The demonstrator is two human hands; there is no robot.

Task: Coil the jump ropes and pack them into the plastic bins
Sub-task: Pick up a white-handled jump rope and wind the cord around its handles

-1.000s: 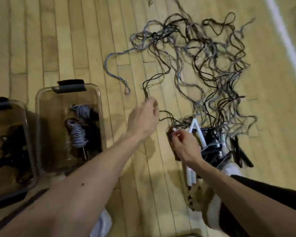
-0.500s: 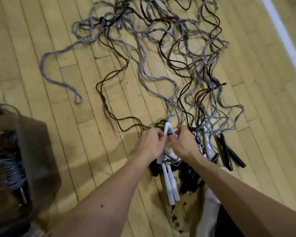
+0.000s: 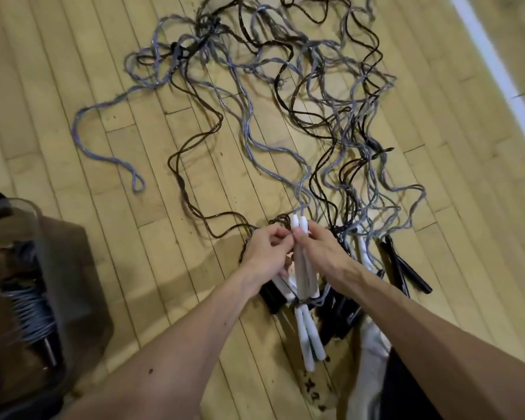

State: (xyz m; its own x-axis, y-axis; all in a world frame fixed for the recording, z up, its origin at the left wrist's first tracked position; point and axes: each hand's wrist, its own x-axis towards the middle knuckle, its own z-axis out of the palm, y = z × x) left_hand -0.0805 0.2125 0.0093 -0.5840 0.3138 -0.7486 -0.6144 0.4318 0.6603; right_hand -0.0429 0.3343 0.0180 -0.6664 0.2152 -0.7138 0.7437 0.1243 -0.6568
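a gymnasium or sports hall: the floor (image 3: 73, 71) is pale varnished hardwood laid in narrow strips, and a painted white line (image 3: 497, 65) (a court marking, by the look of it) crosses the upper right corner. a tangle of jump ropes (image 3: 285, 116) spreads over the middle, with a clear plastic bin (image 3: 58, 268) at the left edge.

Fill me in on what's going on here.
A person is sorting jump ropes on a wooden floor. The left hand and right hand grip a pair of white handles together. The grey rope from them runs up into a loose tangle of grey and black ropes spread over the floor, uncoiled. More black handles lie to the right. The bin on the left already holds a coiled rope.
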